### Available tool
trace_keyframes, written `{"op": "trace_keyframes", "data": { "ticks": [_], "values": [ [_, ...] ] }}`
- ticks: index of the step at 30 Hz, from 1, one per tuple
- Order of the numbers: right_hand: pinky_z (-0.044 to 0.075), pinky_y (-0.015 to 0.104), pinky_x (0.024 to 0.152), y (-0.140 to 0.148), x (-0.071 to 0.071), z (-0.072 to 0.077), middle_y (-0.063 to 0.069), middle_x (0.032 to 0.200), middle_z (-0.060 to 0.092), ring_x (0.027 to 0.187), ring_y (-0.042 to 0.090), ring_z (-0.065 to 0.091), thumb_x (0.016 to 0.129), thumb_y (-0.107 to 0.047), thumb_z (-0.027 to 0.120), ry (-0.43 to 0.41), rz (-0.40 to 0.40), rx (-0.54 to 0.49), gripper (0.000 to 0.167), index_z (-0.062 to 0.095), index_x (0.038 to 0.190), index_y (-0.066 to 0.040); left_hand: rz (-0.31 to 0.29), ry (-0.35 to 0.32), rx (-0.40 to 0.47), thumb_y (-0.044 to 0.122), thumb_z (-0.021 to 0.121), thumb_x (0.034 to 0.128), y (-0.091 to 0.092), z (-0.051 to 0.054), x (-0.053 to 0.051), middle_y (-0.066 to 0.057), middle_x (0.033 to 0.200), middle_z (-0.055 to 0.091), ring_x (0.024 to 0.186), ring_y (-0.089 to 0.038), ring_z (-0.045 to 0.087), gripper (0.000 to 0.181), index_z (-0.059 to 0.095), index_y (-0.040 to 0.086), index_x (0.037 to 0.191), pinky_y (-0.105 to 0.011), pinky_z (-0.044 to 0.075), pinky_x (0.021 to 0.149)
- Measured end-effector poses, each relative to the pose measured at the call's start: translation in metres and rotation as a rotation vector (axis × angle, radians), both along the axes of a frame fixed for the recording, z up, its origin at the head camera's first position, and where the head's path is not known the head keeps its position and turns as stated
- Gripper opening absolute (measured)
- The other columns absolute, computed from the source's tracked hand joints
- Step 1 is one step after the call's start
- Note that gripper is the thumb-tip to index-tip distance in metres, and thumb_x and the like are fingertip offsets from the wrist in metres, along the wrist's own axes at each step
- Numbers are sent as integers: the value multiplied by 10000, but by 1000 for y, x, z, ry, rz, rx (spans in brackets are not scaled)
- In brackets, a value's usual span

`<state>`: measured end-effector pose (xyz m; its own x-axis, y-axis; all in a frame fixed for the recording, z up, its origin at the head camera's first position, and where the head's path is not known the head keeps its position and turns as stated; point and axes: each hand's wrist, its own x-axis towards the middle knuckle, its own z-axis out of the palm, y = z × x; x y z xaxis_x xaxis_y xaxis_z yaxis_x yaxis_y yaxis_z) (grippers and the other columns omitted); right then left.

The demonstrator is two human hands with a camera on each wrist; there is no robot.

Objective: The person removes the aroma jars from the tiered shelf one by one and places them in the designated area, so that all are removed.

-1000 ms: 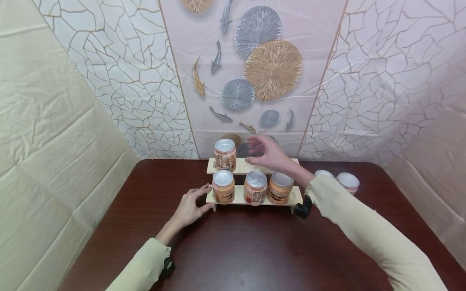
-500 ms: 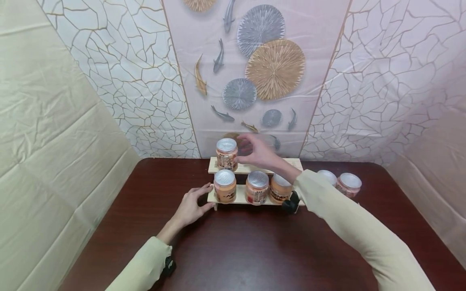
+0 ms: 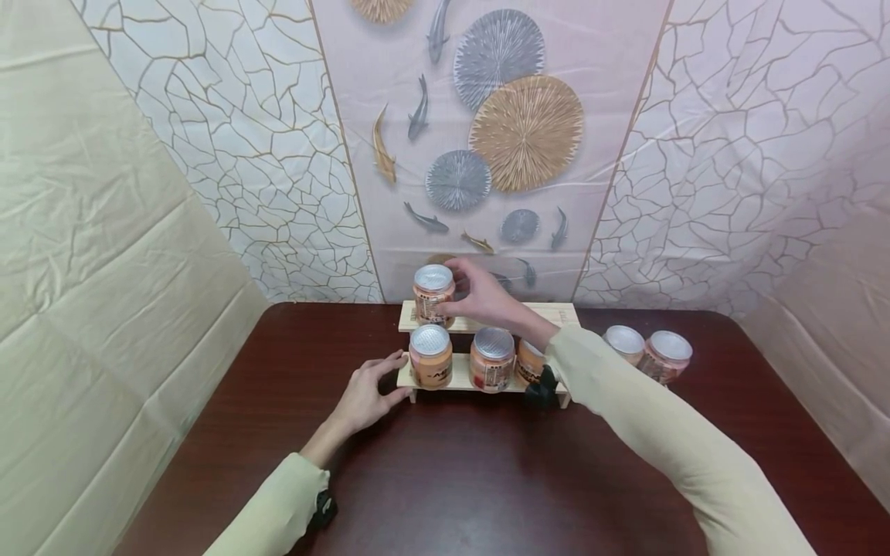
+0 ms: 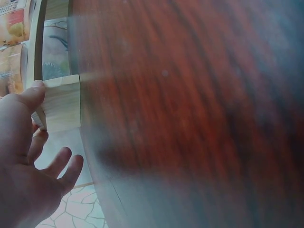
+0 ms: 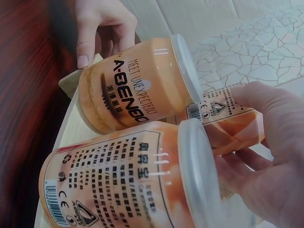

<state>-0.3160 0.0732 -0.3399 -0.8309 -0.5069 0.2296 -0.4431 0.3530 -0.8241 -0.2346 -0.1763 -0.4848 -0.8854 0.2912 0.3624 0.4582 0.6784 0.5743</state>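
Clock as in head view, 12 pointing away from the person. Right hand [image 3: 487,297]: thumb and fingers are curled round the upper jar [image 3: 433,297], thumb at its 5 o'clock side, index at about 1. The upper jar stands at the left end of the top tier of the wooden rack [image 3: 558,313], long axis upright. Key relation: it lies at 9 o'clock from the right hand, the nearer one; from the left hand [image 3: 358,398] it lies at 1 o'clock, well apart. Left thumb and index pinch the lower tier's left end. Front-left jar [image 3: 431,359] sits at 6 o'clock from the upper jar. Two loose jars [image 3: 667,357] stand on the desk [image 3: 452,471], at 3 o'clock from the wooden rack
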Motion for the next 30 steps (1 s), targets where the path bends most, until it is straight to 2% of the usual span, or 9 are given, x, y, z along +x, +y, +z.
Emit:
{"op": "trace_keyframes", "data": {
  "ticks": [10, 22, 30],
  "values": [
    [499, 394, 922, -7, -2, -2, 192, 1228, 605, 1118, 341, 588, 788, -58, 830, 30, -44, 48, 706, 465, 1385, 35, -3, 1, 5, 202, 831, 838, 0, 1, 0, -112, 1410, 570, 1195, -436, 546, 546, 647, 47, 1328, -613, 424, 963],
    [490, 382, 855, -8, -2, -2, 128, 1139, 624, 1013, 276, 587, 786, -86, 837, 69, -56, 54, 640, 518, 1334, 0, -5, 19, 4, 202, 832, 835, 0, 0, -1, -111, 1409, 571, 1194, -430, 548, 541, 652, 48, 1321, -615, 418, 969],
    [497, 409, 895, -4, -2, 0, 134, 1189, 628, 1075, 299, 601, 778, -123, 857, 54, -83, 72, 683, 509, 1357, -23, 3, 21, 4, 202, 836, 833, 0, -1, -1, -109, 1404, 576, 1196, -430, 548, 536, 657, 50, 1315, -611, 428, 961]
  ]
}}
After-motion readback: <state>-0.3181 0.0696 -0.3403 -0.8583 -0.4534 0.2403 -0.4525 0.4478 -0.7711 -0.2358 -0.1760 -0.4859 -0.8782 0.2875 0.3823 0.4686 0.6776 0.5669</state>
